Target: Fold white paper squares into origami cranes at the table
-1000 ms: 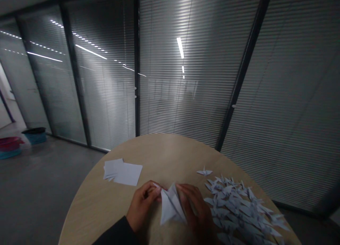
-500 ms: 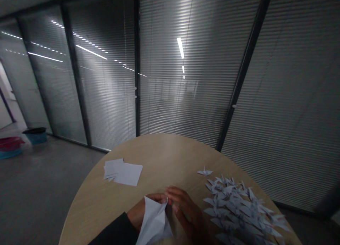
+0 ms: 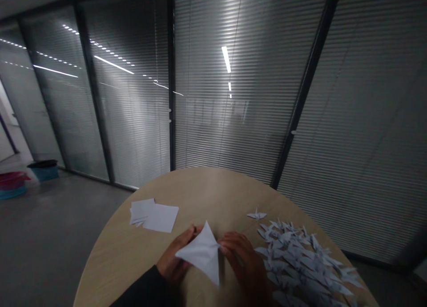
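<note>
Pale wood forms our table (image 3: 207,191). At its right lie paper cranes (image 3: 300,260), which our right hand (image 3: 242,258) could scatter by swinging outward. It pinches the right tip of the folded paper (image 3: 203,251), near middle; our left hand (image 3: 169,259) sits partly behind, grip hidden. Hard pulling could tear that tip.

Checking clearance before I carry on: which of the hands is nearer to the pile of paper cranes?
Right. The right hand is close beside the left edge of the pile of paper cranes; the left hand is farther away, across the folded paper.
</note>
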Tool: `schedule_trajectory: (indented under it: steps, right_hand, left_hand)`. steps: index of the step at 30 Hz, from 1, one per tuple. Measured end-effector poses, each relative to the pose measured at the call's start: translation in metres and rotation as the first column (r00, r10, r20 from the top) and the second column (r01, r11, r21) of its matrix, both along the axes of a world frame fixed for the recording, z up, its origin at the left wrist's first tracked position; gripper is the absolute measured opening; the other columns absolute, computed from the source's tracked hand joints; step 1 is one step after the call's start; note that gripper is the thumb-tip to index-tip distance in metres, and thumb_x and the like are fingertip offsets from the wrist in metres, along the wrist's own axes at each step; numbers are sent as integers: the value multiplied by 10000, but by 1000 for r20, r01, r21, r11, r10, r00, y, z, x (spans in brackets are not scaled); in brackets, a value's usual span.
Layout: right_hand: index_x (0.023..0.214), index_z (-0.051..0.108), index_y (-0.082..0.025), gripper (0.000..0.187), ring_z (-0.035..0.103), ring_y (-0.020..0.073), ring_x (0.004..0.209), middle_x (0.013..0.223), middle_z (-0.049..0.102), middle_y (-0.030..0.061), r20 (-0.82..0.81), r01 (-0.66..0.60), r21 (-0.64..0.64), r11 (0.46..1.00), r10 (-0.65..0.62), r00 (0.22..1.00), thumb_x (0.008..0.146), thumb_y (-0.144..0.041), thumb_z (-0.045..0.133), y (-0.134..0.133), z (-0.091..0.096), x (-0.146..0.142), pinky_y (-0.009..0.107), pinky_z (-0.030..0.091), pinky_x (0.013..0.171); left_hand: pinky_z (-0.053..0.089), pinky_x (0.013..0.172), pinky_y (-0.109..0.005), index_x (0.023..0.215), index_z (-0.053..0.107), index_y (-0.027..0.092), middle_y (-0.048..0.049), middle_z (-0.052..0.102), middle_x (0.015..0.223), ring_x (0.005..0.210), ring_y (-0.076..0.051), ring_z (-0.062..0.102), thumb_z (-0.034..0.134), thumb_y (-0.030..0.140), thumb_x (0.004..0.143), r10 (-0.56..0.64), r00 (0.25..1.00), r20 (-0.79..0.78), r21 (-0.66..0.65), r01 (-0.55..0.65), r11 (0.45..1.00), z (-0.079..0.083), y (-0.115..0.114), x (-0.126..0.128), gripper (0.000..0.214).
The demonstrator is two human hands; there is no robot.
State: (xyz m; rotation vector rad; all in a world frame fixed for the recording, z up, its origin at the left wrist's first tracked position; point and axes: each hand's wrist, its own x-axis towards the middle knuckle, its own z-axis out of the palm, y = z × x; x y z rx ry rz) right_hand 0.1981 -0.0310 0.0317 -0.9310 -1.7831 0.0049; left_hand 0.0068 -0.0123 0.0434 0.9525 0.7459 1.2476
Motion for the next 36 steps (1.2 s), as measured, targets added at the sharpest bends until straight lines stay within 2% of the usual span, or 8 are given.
schedule_trajectory:
  steps: [3, 5, 8, 18, 23, 27, 31, 36]
  right_hand:
    - [903, 723, -268, 317, 715, 219, 855, 891, 762, 35, -57, 123, 16, 992, -121, 991, 992, -421, 460, 2, -2, 5, 364, 593, 788]
    - [894, 723, -268, 343, 715, 222, 833, 883, 759, 39, -67, 153, 38, 988, -150, 986, 998, -428, 437, 2, -1, 8, 368, 596, 770]
    - [911, 711, -269, 324, 714, 224, 823, 879, 759, 41, -56, 156, 68, 985, -152, 987, 997, -423, 439, 1, 1, 11, 371, 595, 765]
    - [862, 703, -256, 326, 711, 214, 778, 829, 754, 39, -65, 144, 40, 989, -141, 988, 989, -430, 458, 1, 6, 11, 341, 591, 732]
    - [848, 704, -254, 323, 709, 211, 782, 841, 750, 43, -85, 179, -32, 983, -181, 980, 981, -431, 469, 0, 7, 7, 330, 592, 715]
    - [1085, 669, -236, 296, 693, 229, 955, 1033, 734, 74, -93, 241, 29, 970, -238, 967, 983, -404, 447, -1, 3, 3, 363, 582, 811]
    - [1232, 591, -253, 326, 614, 253, 1165, 1216, 678, 72, 109, 141, 104, 985, -152, 982, 939, -384, 541, -1, -3, 1, 441, 497, 998]
    - [1140, 599, -262, 272, 629, 253, 1144, 1137, 713, 46, 232, 98, 148, 984, -131, 964, 887, -357, 630, 1, -11, -2, 493, 427, 1067]
  left_hand:
    - [533, 787, -370, 1119, 699, 183, -125, 722, 1063, 953, -269, 675, 595, 635, 819, 55, 998, -16, -37, -55, 998, 8, -1, -2, 552]
    - [505, 844, -364, 1109, 727, 215, -124, 705, 1159, 1039, -286, 646, 706, 629, 723, 120, 988, -99, 92, -111, 990, 13, -3, -5, 567]
    - [503, 797, -339, 966, 792, 226, -106, 724, 1045, 969, -286, 650, 859, 499, 580, 203, 954, -222, 304, -131, 944, 16, -4, -8, 477]
    - [483, 626, -297, 796, 830, 230, -93, 750, 769, 742, -246, 655, 807, 341, 662, 380, 867, -322, 474, -200, 857, 16, -5, -10, 176]
    - [484, 597, -290, 784, 830, 241, -71, 728, 676, 635, -215, 643, 785, 378, 700, 389, 855, -342, 499, -185, 847, 15, -4, -11, 167]
    - [491, 607, -289, 805, 831, 236, -88, 738, 712, 640, -211, 643, 774, 413, 721, 380, 838, -391, 509, -147, 848, 14, -5, -10, 204]
    - [500, 641, -287, 837, 832, 253, -97, 748, 747, 688, -221, 656, 765, 421, 745, 311, 830, -464, 501, -44, 864, 12, -7, -6, 203]
    - [510, 692, -298, 903, 824, 269, -99, 747, 798, 745, -232, 674, 725, 422, 791, 221, 840, -496, 483, 56, 874, 9, -9, -3, 214]
